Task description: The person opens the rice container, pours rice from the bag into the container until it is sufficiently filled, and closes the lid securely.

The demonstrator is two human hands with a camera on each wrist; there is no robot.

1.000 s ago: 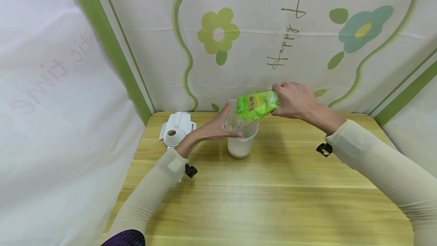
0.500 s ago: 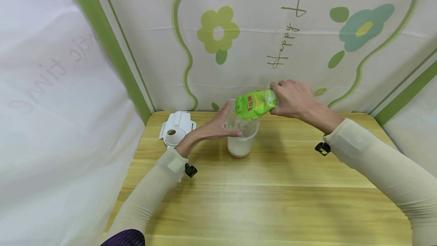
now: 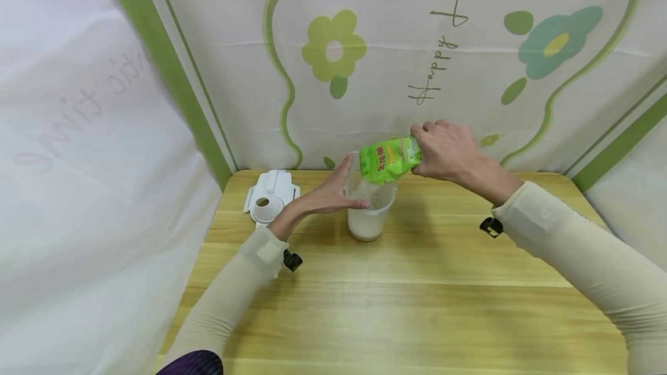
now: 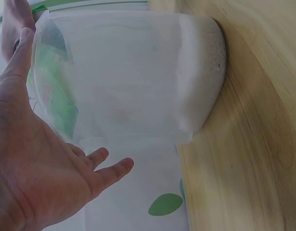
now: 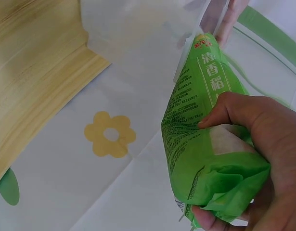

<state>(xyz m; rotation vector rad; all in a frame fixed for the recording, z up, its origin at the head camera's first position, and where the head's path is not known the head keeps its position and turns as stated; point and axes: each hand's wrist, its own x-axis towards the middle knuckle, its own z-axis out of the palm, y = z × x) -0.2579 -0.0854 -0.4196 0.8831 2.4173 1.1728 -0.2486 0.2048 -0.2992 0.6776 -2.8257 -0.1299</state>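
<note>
My right hand (image 3: 448, 152) grips a green rice bag (image 3: 388, 161) by its bottom end, tilted with its mouth down over a clear plastic container (image 3: 365, 227). In the right wrist view, the thumb and fingers of this hand (image 5: 277, 139) squeeze the crumpled end of the bag (image 5: 186, 149). White rice (image 4: 200, 72) covers the container's bottom, and pale grains blur below the bag's mouth. My left hand (image 3: 328, 194) spans the container's rim, thumb in front and index finger behind. Its fingers look spread and fairly straight in the left wrist view, with the thumb touching the rim.
A white plastic lid (image 3: 278, 187) with a round spout lies to the left of the container, beside my left wrist. The wooden table (image 3: 385, 305) ends at a printed white curtain (image 3: 385, 103) just behind the container. Another curtain hangs along the left side.
The rice bag and my right hand have shifted slightly to the left and up. My left hand and the container stay in place.
</note>
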